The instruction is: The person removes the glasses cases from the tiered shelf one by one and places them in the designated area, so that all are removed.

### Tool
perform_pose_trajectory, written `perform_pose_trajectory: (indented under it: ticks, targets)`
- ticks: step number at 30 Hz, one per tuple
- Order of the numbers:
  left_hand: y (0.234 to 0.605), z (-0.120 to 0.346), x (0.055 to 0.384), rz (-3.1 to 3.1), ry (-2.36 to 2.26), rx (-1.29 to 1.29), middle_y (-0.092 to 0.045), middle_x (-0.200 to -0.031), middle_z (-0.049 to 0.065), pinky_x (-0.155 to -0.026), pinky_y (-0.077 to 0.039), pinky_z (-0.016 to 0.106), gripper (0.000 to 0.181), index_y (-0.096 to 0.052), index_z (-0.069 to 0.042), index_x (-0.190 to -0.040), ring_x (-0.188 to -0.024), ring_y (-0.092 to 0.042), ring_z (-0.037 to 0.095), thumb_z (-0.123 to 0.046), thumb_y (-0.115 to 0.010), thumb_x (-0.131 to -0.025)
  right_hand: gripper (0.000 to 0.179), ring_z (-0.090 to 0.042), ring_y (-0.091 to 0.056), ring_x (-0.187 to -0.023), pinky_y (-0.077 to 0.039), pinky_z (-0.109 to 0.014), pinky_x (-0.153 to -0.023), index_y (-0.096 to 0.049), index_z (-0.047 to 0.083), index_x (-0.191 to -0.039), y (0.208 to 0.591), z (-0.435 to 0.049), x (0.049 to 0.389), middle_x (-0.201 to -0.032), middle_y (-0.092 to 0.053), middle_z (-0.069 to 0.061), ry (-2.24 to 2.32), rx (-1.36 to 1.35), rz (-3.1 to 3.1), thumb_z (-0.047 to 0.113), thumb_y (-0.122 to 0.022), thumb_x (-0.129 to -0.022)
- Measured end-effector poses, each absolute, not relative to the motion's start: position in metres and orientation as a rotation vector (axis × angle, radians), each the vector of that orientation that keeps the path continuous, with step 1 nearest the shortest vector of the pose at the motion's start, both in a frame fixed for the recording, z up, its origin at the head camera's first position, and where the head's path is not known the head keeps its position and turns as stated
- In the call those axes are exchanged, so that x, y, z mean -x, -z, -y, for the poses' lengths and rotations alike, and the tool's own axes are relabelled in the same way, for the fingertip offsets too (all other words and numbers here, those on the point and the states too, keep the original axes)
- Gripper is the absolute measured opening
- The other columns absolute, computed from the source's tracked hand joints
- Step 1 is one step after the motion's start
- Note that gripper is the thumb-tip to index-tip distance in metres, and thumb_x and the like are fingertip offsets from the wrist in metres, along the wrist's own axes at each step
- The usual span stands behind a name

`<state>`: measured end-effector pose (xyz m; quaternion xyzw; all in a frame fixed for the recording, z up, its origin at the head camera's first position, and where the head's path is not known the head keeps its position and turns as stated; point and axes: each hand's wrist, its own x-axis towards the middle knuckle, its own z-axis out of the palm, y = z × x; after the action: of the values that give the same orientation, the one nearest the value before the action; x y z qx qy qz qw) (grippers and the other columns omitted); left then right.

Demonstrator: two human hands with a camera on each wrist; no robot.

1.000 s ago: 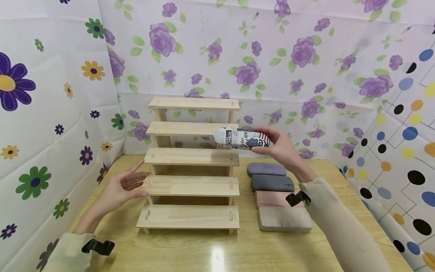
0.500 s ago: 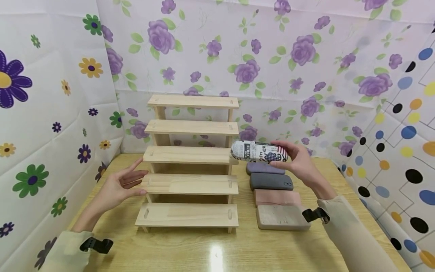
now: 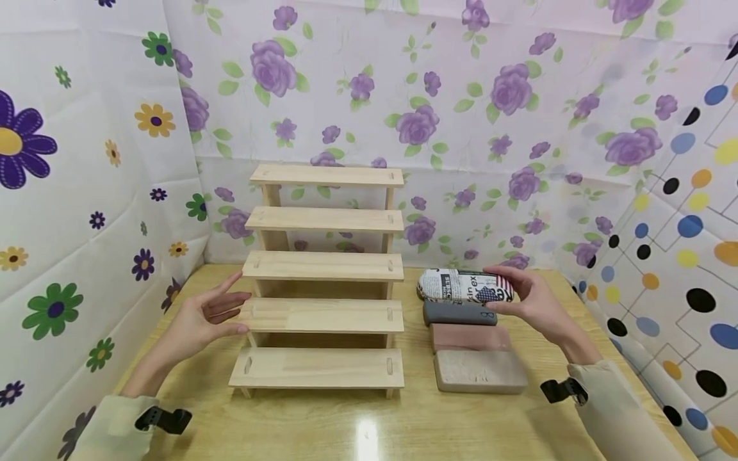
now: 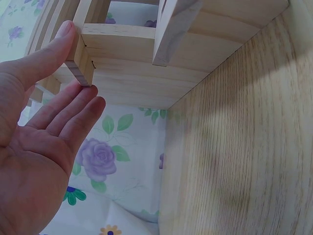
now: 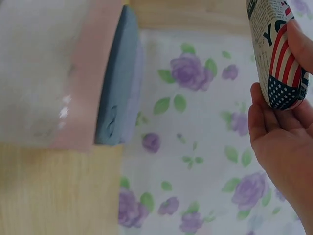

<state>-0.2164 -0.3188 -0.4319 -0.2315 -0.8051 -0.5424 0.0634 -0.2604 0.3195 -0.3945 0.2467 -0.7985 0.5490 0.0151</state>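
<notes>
My right hand [image 3: 533,307] grips the right end of a newspaper-print glasses case [image 3: 461,286] with a US flag motif. Thumb and fingers lie on opposite sides of it. In the right wrist view this case [image 5: 279,63] is held apart from the row of cases. At the left, my left hand [image 3: 202,317] holds the end of a board of the stepped wooden shelf [image 3: 323,314]. The left wrist view has the left hand's thumb [image 4: 51,54] on one side of that board and fingertips against the other; the index finger is partly hidden.
On the table right of the shelf lie a dark grey glasses case [image 3: 455,313], a pink case [image 3: 469,337] and a beige case [image 3: 481,371] in a row. A purple case [image 5: 135,93] shows behind the grey one in the right wrist view. Patterned cloth walls [image 3: 346,96] enclose the table.
The newspaper-print case has moved right and down with my right hand, from beside the upper shelf boards to over the row of cases, covering the purple one. My left hand stays put.
</notes>
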Motion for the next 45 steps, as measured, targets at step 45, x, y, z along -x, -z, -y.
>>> perform_pose_trajectory:
  ticks: [45]
  targets:
    - [0.43,0.317,0.213,2.461,1.587,0.678,-0.063,-0.138,0.028,-0.1,-0.056,0.026,0.098,-0.034,-0.017,-0.167,-0.124,-0.065,0.011,0.003,-0.086,-0.086,0.061,-0.009,-0.063,-0.105,-0.062,-0.026,-0.08,-0.05,0.001,-0.154,0.476,-0.482,0.223,-0.131,-0.061,0.007,-1.595,-0.333,2.67,0.005,-0.076,-0.098]
